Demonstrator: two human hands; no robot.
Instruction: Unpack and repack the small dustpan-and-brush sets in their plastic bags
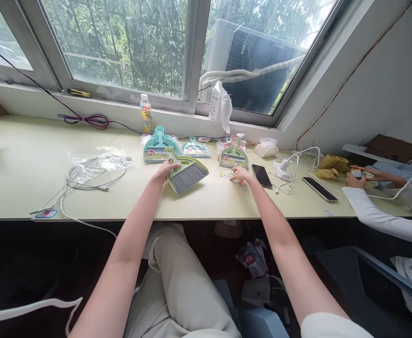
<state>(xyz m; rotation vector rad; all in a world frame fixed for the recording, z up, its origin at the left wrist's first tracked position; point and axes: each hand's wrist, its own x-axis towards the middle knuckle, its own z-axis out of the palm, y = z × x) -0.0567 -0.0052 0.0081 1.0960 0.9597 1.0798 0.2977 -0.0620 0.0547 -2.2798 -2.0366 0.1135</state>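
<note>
Tilted over the table, a green mini dustpan and brush set (189,176) with grey bristles is in my left hand (165,170), whose fingers are closed round its handle side. My right hand (240,174) is at a small printed card (226,175) lying on the table, fingers bent and pinching its edge; part of the card is hidden under the hand. Just behind it lie wrapped green and red dustpan sets (233,157). Beyond my left hand lie a wrapped teal dustpan set (160,141) and another blue-teal set (195,149).
Clear plastic wrap (102,162) and a white cable (72,180) lie left. A bottle (146,113) stands by the window. Rightward are a black phone (261,176), a tissue pack (266,148), a charger (282,166) and another phone (319,189). A co-worker's hands (359,177) hold a small item.
</note>
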